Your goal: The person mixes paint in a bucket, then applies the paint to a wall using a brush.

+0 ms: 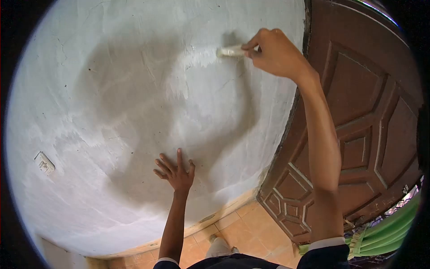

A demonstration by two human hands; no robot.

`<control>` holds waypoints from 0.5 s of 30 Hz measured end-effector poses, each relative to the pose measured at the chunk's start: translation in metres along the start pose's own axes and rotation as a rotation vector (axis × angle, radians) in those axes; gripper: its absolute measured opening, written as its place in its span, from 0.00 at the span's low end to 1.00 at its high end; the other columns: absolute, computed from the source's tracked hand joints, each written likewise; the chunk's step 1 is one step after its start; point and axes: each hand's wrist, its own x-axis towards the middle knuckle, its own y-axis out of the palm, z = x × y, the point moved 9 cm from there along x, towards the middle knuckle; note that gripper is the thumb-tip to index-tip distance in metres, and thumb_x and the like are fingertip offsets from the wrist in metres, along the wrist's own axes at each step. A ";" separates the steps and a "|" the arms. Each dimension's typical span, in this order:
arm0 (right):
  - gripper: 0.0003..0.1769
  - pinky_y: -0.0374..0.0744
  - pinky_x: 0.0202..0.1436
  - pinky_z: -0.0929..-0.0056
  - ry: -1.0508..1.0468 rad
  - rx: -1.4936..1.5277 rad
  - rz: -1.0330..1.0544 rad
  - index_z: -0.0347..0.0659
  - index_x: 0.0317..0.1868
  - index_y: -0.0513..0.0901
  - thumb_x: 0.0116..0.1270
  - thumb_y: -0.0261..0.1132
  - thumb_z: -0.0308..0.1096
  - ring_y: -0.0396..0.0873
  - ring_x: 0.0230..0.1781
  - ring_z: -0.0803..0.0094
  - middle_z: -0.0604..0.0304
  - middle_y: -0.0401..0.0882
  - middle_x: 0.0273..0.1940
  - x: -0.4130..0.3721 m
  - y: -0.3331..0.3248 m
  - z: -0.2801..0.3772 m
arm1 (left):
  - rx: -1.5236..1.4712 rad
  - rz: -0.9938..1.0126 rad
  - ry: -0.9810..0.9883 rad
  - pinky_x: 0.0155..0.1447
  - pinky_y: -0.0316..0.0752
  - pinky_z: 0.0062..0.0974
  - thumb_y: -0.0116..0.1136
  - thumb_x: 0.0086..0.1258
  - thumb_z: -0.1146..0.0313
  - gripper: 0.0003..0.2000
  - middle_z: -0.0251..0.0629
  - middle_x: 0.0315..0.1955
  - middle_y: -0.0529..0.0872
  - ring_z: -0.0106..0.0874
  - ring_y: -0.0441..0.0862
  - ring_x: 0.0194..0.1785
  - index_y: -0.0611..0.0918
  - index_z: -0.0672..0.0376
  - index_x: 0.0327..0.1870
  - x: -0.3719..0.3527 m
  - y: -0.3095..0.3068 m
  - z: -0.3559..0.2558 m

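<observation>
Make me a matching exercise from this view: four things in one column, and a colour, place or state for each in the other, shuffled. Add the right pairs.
Things:
1. brush
2. left hand
3. door
4. curtain

Descriptions:
A. green
B. fingers spread, at the wall
C. brown, with panels
D. held in the right hand

Pairs: 1-D, 2-B, 3-C, 4-A

brush (231, 51) partly hidden by right fingers (253, 42), green curtain (386, 234) cut off
</observation>
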 end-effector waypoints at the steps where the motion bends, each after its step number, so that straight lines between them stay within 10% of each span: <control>1: 0.13 0.76 0.30 0.62 0.003 0.036 -0.052 0.33 0.47 0.90 0.63 0.67 0.25 0.78 0.20 0.62 0.41 0.85 0.27 0.006 -0.008 -0.001 | -0.001 -0.001 0.002 0.75 0.20 0.72 0.57 0.71 0.42 0.34 0.60 0.81 0.40 0.61 0.28 0.83 0.69 0.36 0.78 0.000 0.000 0.000; 7: 0.15 0.85 0.41 0.56 0.054 0.115 -0.392 0.29 0.46 0.89 0.59 0.65 0.25 0.85 0.28 0.45 0.37 0.86 0.30 -0.012 -0.029 0.006 | 0.000 -0.002 0.000 0.75 0.20 0.73 0.56 0.72 0.43 0.33 0.60 0.82 0.38 0.62 0.29 0.83 0.68 0.36 0.78 -0.002 0.001 0.000; 15: 0.17 0.81 0.39 0.58 0.051 -0.051 0.018 0.33 0.53 0.87 0.64 0.62 0.24 0.84 0.28 0.48 0.38 0.82 0.28 -0.044 0.055 0.009 | 0.020 0.013 0.027 0.74 0.21 0.74 0.53 0.74 0.41 0.35 0.64 0.81 0.38 0.65 0.28 0.82 0.64 0.40 0.80 -0.001 0.002 0.000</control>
